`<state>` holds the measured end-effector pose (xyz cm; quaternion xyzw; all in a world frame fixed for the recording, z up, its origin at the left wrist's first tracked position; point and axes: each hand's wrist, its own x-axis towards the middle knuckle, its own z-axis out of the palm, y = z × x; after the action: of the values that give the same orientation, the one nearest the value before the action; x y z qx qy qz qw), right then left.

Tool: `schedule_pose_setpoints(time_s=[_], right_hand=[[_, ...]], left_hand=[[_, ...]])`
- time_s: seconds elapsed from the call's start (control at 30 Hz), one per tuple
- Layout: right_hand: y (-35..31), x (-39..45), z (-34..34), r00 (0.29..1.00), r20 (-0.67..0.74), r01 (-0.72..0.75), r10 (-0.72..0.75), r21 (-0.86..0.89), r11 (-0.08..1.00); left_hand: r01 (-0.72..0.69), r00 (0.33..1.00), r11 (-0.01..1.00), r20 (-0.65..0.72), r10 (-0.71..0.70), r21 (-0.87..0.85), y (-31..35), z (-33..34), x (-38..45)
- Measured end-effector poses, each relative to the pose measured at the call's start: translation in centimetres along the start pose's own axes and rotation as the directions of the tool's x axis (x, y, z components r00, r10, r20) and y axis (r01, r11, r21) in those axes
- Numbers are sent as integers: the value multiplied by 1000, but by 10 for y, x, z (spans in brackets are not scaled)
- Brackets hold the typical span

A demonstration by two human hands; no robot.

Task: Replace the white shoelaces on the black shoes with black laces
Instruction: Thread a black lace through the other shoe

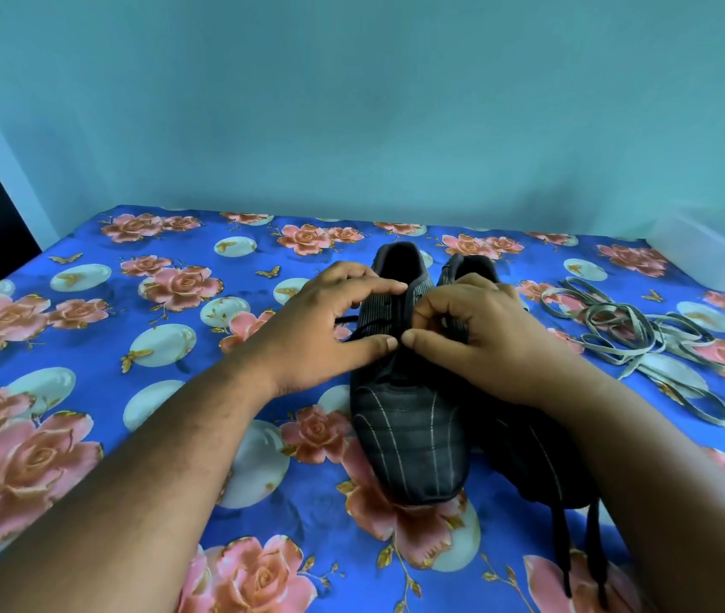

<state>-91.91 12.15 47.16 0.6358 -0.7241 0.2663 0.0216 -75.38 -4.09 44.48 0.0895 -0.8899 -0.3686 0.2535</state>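
Left hand (pixel 330 329) spread over the left shoe (pixel 400 391), fingertips and thumb on its lacing, apparently pinching black lace (pixel 352 323). Right hand (pixel 471 334) curled tight, thumb tip facing the left thumb at the shoe's midline, likely pinching the same lace; exact grip hidden. Shoe's long axis running away from the body, toe nearest. Right shoe (pixel 528 457) under the right wrist, black ends (pixel 590 550) trailing. White laces (pixel 630 334) heaped well right on the floral bed (pixel 86 391).
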Motion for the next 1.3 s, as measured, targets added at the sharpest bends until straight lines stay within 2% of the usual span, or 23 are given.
schedule_pose_setpoints(time_s=[0.07, 0.13, 0.27, 0.3, 0.4, 0.47, 0.57, 0.67, 0.73, 0.8, 0.87, 0.93, 0.97, 1.03, 1.07, 1.13, 1.2, 1.23, 1.3], right_hand=[[-4, 1, 1, 996, -86, -8, 0, -91, 996], [-6, 2, -1, 994, -111, 11, -20, -84, 996], [0, 0, -8, 993, 113, 20, -35, 139, 990], [2, 0, -7, 992, 126, 0, -19, 145, 989], [3, 1, 4, 1000, 4, -14, 15, -34, 999], [-2, 2, 5, 997, -72, -16, 12, -65, 998], [-5, 1, -8, 1000, -10, -9, 11, 167, 986], [-7, -4, -21, 992, 123, -45, -12, 456, 889], [-10, -6, -22, 991, 132, -91, 24, 525, 846], [-12, -5, -16, 993, 88, -104, 74, 416, 904], [-12, -2, -11, 995, 7, -102, 102, 164, 981], [-14, -2, -11, 993, -17, -113, 114, 67, 991], [-15, -2, -12, 993, -4, -113, 114, 100, 989], [-18, -3, -17, 994, 49, -104, 93, 315, 943], [-19, -4, -19, 997, 60, -78, 57, 460, 885], [-18, -5, -22, 1000, 8, -7, 2, 723, 690], [-17, -4, -25, 1000, 3, -13, 20, 845, 535], [-16, -4, -25, 999, 26, -46, 42, 830, 555], [-14, -4, -25, 990, 71, -141, 124, 615, 775]], left_hand=[[2, 1000, 1000, -3, -2, -10, 0, 0, 0], [5, 1000, 1000, -4, -5, -6, 0, 0, 0], [13, 1000, 999, 0, -13, -43, 0, 1, 1], [21, 1000, 998, 6, -21, -57, -1, 1, 1], [12, 1000, 1000, 4, -12, -17, -2, 2, 2], [8, 1000, 1000, 0, -8, -9, -2, 2, 2], [12, 1000, 1000, 3, -12, -22, 1, 1, 2], [-16, 1000, 999, -4, 16, 36, 3, 0, 2], [-24, 1000, 998, -6, 24, 61, 2, 0, 3], [-22, 1000, 996, -7, 23, 81, 1, 0, 2], [-19, 1000, 995, -5, 20, 98, -1, 0, 2], [-15, 1000, 994, 0, 15, 104, -1, 0, 2], [-9, 1000, 995, 2, 9, 101, -2, 0, 2], [0, 1000, 996, 3, 0, 89, -2, 1, 2], [4, 1000, 996, 2, -4, 84, -2, 0, 2], [7, 1000, 997, 2, -7, 76, 0, 0, 1], [22, 1000, 996, 3, -23, 87, 1, 0, 0], [39, 999, 994, 13, -41, 104, 2, 1, 0], [68, 995, 988, 61, -77, 141, 4, 2, -1]])
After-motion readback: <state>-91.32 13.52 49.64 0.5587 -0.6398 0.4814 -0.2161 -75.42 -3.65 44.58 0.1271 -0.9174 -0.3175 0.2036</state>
